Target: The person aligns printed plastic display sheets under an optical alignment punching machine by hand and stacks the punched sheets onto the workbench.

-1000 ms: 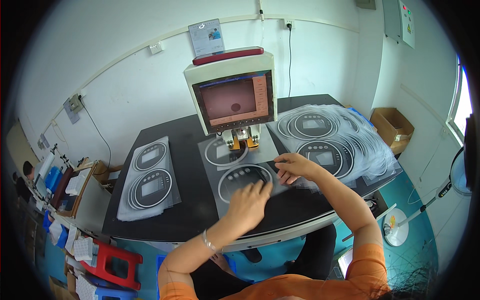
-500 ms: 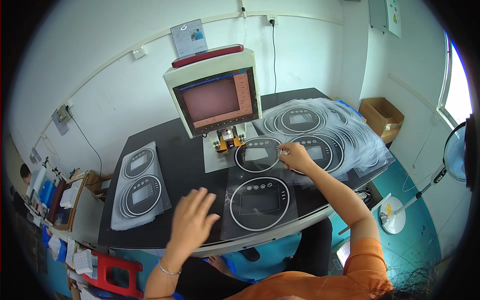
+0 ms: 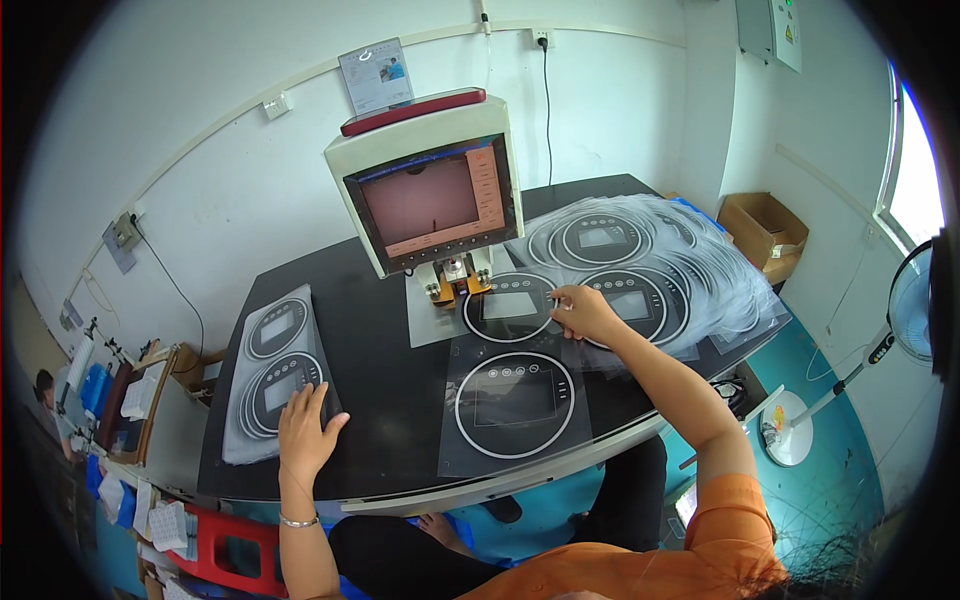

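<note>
left hand (image 3: 305,432) flat, fingers spread, holding nothing — rests on left stack of sheets (image 3: 272,368) | right hand (image 3: 583,312) pinches edge of printed sheet (image 3: 512,372) lying under the machine (image 3: 430,195) on black table (image 3: 380,390) | right pile (image 3: 650,270) just beside

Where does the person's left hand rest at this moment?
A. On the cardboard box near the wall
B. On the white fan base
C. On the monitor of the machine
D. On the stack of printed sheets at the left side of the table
D: the left hand lies flat on the lower edge of the left stack of printed sheets, far from the machine.
</note>
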`<state>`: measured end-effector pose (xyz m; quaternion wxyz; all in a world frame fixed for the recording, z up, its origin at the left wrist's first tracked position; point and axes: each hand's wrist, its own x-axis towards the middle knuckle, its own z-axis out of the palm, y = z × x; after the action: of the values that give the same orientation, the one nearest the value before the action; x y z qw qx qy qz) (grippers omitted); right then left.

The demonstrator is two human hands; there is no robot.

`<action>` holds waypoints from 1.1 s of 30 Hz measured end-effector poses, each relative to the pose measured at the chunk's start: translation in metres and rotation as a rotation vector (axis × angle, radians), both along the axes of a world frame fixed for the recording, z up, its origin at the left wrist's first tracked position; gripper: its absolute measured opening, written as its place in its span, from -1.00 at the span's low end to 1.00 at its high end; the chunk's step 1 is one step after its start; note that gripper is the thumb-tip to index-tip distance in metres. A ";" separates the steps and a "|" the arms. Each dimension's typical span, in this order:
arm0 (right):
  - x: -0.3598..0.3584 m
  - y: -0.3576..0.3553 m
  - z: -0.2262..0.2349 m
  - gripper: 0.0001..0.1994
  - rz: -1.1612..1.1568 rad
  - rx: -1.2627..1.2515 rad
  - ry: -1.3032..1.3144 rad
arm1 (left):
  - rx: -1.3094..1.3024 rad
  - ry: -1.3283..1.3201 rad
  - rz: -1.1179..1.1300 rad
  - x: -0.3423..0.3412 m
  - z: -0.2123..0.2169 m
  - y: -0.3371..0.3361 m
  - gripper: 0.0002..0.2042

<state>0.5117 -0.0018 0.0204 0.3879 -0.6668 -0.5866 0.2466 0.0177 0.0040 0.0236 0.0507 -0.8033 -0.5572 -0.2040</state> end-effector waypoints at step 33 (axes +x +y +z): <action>0.005 0.032 0.008 -0.57 -0.099 0.119 0.238 | 0.119 0.038 -0.090 0.165 0.030 0.057 -0.83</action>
<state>0.5163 0.0304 0.0287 0.5054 -0.6368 -0.5164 0.2690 0.1824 0.0613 0.0536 0.0998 -0.8268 -0.5064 -0.2234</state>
